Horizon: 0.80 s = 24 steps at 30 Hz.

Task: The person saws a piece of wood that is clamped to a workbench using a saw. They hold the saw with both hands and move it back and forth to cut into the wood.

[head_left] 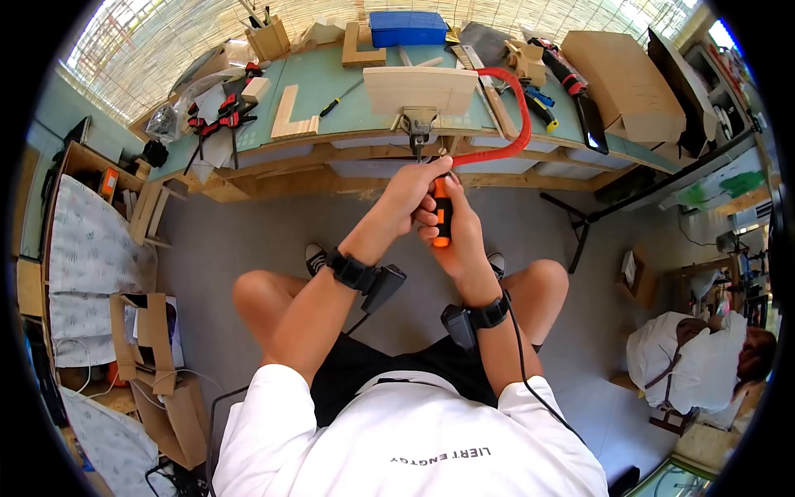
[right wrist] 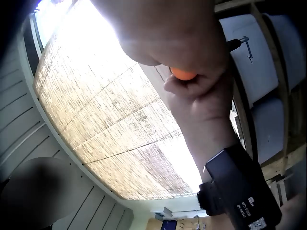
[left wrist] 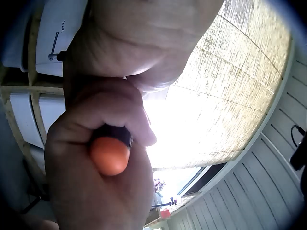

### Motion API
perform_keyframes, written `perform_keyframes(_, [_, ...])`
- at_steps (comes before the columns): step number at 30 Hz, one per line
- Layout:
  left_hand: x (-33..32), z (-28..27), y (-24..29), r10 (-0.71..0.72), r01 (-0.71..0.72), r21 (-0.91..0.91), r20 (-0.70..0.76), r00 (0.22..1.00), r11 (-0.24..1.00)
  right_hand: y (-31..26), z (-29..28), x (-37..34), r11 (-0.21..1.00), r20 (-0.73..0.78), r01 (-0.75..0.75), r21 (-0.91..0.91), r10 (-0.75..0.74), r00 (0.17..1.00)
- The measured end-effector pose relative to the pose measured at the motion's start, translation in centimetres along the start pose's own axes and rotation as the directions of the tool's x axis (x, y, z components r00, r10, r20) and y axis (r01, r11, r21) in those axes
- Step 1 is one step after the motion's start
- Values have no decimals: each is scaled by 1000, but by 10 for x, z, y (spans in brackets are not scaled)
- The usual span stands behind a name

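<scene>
A coping saw with a deep red frame [head_left: 523, 116] and an orange and black handle [head_left: 443, 217] is held upright in front of the bench. My right hand [head_left: 462, 228] grips the handle, its orange end showing below the fingers. Higher up, at the top of the handle, my left hand [head_left: 407, 195] holds on with its thumb by the frame's lower end. In the left wrist view the orange handle end [left wrist: 110, 155] pokes out of the right hand's curled fingers. A pale wooden board [head_left: 418, 87] stands in a vise [head_left: 419, 123] just beyond my hands; the far end of the red frame reaches its right edge.
On the green bench [head_left: 331, 74] lie an L-shaped wood piece [head_left: 291, 116], a screwdriver [head_left: 331, 106], red and black clamps [head_left: 222, 116] and a blue box [head_left: 407, 28]. A cardboard box [head_left: 617, 79] sits at right. A black tripod leg [head_left: 580, 240] stands on the floor.
</scene>
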<state>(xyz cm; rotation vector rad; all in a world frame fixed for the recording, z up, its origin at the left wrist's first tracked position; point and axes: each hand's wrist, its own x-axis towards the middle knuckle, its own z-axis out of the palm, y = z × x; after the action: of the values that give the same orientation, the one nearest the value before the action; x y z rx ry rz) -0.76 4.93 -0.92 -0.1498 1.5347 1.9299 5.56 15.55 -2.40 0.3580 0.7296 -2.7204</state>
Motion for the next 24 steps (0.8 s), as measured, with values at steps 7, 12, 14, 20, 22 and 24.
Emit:
perform_keyframes(7, [-10, 0, -5, 68, -67, 84, -4, 998, 994, 5, 2, -1, 978, -73, 39, -207, -55, 996])
perform_keyframes(12, [-18, 28, -15, 18, -21, -258, -16, 1000, 966, 6, 5, -13, 995, -95, 62, -81, -70, 993])
perform_keyframes(14, [-12, 30, -20, 70, -91, -406, -64, 995, 909, 4, 6, -8, 998, -77, 51, -45, -54, 996])
perform_keyframes(20, [18, 11, 1, -16, -14, -307, -96, 995, 952, -14, 5, 32, 997, -31, 82, 10, -81, 996])
perform_keyframes(22, [12, 18, -26, 11, -47, -332, -111, 994, 942, 1, 4, 8, 995, -87, 89, -39, -92, 992])
perform_keyframes(24, [18, 16, -30, 48, -90, -350, -125, 991, 932, 1, 9, 5, 991, -132, 102, -89, -113, 985])
